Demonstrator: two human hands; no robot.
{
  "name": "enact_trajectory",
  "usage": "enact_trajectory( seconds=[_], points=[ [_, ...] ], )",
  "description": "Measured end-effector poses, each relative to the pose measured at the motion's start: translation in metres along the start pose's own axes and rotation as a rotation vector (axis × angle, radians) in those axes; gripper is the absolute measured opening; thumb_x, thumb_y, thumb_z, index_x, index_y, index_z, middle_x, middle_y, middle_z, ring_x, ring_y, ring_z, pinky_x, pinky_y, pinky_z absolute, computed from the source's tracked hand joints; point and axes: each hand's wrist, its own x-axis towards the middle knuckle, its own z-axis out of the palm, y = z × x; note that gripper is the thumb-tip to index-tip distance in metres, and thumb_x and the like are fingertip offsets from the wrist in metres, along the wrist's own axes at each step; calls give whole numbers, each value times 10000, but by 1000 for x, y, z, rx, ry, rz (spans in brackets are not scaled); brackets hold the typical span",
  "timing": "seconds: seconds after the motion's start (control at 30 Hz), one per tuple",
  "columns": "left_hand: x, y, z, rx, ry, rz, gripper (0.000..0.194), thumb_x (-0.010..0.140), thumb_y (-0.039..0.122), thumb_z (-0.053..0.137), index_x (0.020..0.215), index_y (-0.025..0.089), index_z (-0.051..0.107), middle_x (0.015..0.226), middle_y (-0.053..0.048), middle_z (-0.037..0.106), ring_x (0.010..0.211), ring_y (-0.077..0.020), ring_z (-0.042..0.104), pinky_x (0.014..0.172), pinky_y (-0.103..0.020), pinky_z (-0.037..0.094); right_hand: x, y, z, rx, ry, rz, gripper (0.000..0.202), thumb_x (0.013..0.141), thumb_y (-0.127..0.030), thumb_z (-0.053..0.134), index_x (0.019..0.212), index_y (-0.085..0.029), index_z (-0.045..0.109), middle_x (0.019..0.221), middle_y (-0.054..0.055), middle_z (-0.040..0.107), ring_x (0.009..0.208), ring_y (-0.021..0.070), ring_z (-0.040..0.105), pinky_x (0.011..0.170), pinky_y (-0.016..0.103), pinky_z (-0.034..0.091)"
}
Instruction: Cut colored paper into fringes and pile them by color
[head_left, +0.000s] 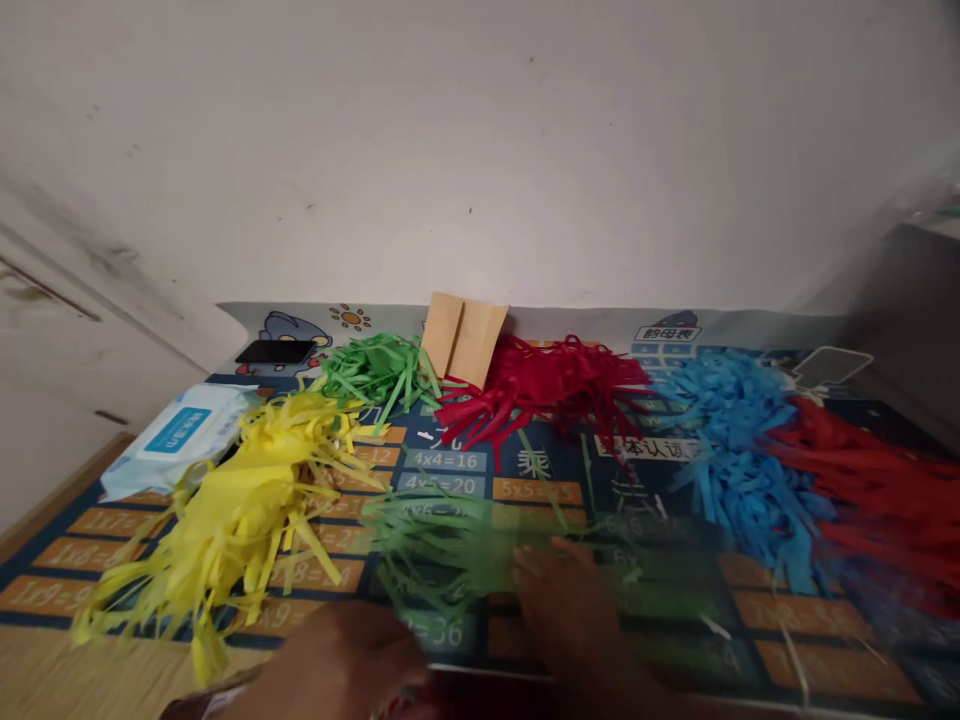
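Note:
My right hand (566, 600) is blurred by motion at the lower middle, touching or just over a fringed green paper piece (487, 545) that lies spread on the mat. To its left, my left hand (360, 655) is near the bottom edge, also blurred, its fingertips hard to make out. A yellow fringed paper bundle (240, 500) lies left of both hands. Behind them are a green bundle (379, 370) and a dark red one (559, 385), with a folded tan card (472, 340) between these two.
Blue fringed bundles (735, 410) and a red one (892, 490) lie at the right. A wipes pack (184, 435) and a black phone (276, 352) are at the left. The printed mat (450, 460) runs up against the white wall (480, 150).

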Motion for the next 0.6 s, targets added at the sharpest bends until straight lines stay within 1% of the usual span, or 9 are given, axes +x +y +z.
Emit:
enact_trajectory(
  seconds=[0.03,0.07,0.1,0.17,0.23,0.3,0.4,0.5,0.6],
  points=[
    [12,8,14,-24,-10,95,293,846,442,589,1075,262,622,956,-39,704,837,-186,654,811,-288,521,-1,0,0,9,-21,5,231,946,-192,407,1015,-264,616,1033,13,721,1002,162,652,1067,393,329],
    [25,12,31,-18,-9,136,510,796,511,632,1212,225,559,1127,-92,672,992,-241,631,914,-367,497,-1,1,-1,18,-41,11,240,953,-203,401,1024,-271,619,1017,11,724,977,165,658,1052,386,353],
    [39,13,47,4,21,98,581,787,480,650,1279,204,511,1208,-114,640,1086,-279,595,1003,-456,436,-3,2,-3,26,-60,14,248,958,-214,396,1037,-277,623,1003,8,726,955,170,662,1034,380,376],
    [56,4,74,22,110,-9,331,866,254,572,1196,226,567,1101,-64,691,1042,-230,617,1062,-463,373,-6,7,-10,26,-72,23,276,968,-211,378,1059,-279,629,974,7,732,929,181,666,995,380,406],
    [59,-14,87,-20,171,-26,262,880,149,495,1082,255,624,1028,-27,714,995,-205,630,1038,-438,379,-9,14,-21,24,-70,45,308,976,-184,355,1058,-273,638,947,4,735,919,182,670,945,377,421],
    [53,-29,87,-90,214,-39,242,894,161,468,1026,255,647,987,-24,725,955,-206,640,963,-414,409,-7,20,-32,44,-77,127,312,982,-188,354,1028,-266,652,926,5,736,891,182,673,863,363,432],
    [53,-38,72,-128,210,-185,179,918,289,506,954,239,674,890,-30,740,838,-213,661,848,-393,415,6,24,-44,81,-126,317,315,992,-256,372,904,-252,675,848,5,729,757,178,663,744,339,412],
    [71,-37,60,-75,130,-341,200,924,345,521,908,250,696,856,-11,753,766,-208,671,829,-390,390,26,26,-46,40,-187,432,342,984,-323,432,746,-237,663,720,-8,699,664,173,632,708,329,369],
    [92,-37,56,6,4,-395,255,941,353,479,880,259,709,779,5,752,719,-208,674,802,-373,390,41,29,-42,-52,-222,460,286,948,-323,523,713,-230,658,705,-9,694,671,183,635,707,328,344]
  ],
)
